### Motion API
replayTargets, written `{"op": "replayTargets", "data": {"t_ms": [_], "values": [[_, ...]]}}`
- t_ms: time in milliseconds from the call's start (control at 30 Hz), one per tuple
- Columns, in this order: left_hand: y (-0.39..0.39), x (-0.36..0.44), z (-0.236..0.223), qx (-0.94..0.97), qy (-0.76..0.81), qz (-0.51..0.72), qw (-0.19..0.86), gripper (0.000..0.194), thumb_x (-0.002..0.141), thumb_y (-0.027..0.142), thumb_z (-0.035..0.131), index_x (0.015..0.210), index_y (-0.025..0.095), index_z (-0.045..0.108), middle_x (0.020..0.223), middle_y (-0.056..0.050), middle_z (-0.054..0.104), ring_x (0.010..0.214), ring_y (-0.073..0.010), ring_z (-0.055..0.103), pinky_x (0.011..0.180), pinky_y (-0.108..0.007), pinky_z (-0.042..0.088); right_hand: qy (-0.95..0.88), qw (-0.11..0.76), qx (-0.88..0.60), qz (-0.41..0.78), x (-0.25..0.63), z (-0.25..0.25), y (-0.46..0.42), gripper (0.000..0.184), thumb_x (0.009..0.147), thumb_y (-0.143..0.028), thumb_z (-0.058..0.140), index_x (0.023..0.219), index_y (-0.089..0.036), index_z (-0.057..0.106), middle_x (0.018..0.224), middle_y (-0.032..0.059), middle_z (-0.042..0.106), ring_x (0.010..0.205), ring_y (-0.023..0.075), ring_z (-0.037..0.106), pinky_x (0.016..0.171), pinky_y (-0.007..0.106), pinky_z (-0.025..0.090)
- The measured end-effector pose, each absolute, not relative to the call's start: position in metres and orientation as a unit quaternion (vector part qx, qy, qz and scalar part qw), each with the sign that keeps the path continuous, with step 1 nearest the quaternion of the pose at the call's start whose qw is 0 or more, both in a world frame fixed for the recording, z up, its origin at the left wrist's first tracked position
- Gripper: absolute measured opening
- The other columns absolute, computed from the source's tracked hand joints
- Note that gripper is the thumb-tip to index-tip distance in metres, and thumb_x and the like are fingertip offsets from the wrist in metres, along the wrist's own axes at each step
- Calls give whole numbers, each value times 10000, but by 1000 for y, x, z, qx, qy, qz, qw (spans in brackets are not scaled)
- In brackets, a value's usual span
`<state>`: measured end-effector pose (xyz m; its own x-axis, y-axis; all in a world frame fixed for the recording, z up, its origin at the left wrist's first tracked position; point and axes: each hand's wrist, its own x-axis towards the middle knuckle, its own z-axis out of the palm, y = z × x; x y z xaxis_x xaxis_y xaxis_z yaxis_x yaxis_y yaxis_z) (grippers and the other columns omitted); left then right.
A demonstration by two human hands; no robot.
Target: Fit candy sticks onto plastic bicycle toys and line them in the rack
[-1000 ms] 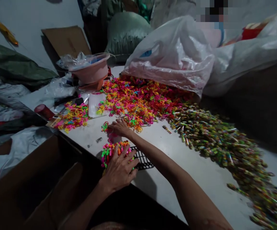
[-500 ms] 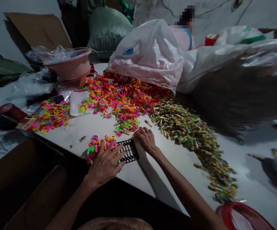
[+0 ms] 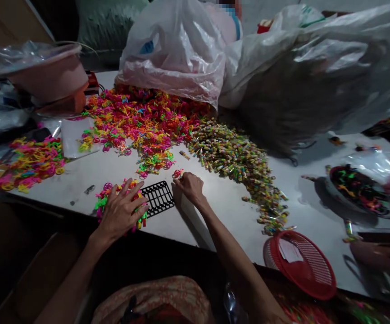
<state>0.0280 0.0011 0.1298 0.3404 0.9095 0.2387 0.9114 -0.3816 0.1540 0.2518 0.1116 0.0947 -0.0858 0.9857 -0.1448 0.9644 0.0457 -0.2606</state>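
Note:
My left hand (image 3: pixel 122 210) lies with fingers spread over a small heap of bright plastic toy pieces (image 3: pixel 102 200) near the table's front edge. Its fingertips reach the left side of a black plastic grid frame (image 3: pixel 158 198), which lies flat. Just right of the frame, my right hand (image 3: pixel 191 189) is closed in a pinch. A small pink-red toy piece (image 3: pixel 178 173) with a round wheel shows at its fingertips. Beyond both hands spreads a large pile of similar coloured pieces (image 3: pixel 147 121). Small wrapped tubes (image 3: pixel 230 155) form a long pile to the right.
A red basket (image 3: pixel 328 281) sits at the front edge on the right. Large plastic bags (image 3: pixel 178 58) stand behind the piles. A pink basin (image 3: pixel 49 74) is at back left. Another person's hand (image 3: pixel 370 256) is at far right, below a bowl of pieces (image 3: pixel 360 189).
The view has swung right and downward, bringing the red basket and the other person's hand into sight. My left hand covers less of the black frame. My right hand's fingers are more tightly curled.

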Motion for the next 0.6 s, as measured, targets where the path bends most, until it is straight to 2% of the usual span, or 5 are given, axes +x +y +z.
{"op": "replayTargets", "data": {"t_ms": [100,267,433,533,600], "values": [[2,29,127,-817,-556,-152,10,265,917,324,473,957,286,733,1342,-66,587,1351,-331,409,1023,-625,360,-698,17,-703,137,243,94,117,310,895,-375,474,1002,-180,691,974,124,704,894,237,649,657,284,386],[0,31,128,-816,-558,-150,16,260,918,302,473,950,264,728,1333,-65,596,1347,-344,409,1019,-618,369,-709,11,-687,157,246,97,103,308,896,-383,464,938,-189,699,954,121,715,881,236,653,630,274,371],[0,30,128,-818,-556,-146,15,266,923,299,461,965,272,722,1341,-57,591,1352,-332,403,1031,-604,357,-735,9,-655,174,249,92,92,227,882,-259,478,942,-191,686,996,112,699,856,212,644,639,269,371],[0,29,128,-819,-555,-144,15,266,925,306,460,989,272,716,1342,-59,590,1356,-327,397,1036,-600,353,-728,84,-635,245,253,82,95,165,831,-283,548,803,-187,679,876,80,695,802,191,619,633,262,373],[0,29,128,-819,-554,-147,11,263,924,305,462,992,266,713,1346,-59,587,1362,-326,386,1034,-598,356,-678,190,-625,337,254,73,96,157,763,-328,610,769,-178,658,766,44,665,708,166,584,607,254,380]]}}
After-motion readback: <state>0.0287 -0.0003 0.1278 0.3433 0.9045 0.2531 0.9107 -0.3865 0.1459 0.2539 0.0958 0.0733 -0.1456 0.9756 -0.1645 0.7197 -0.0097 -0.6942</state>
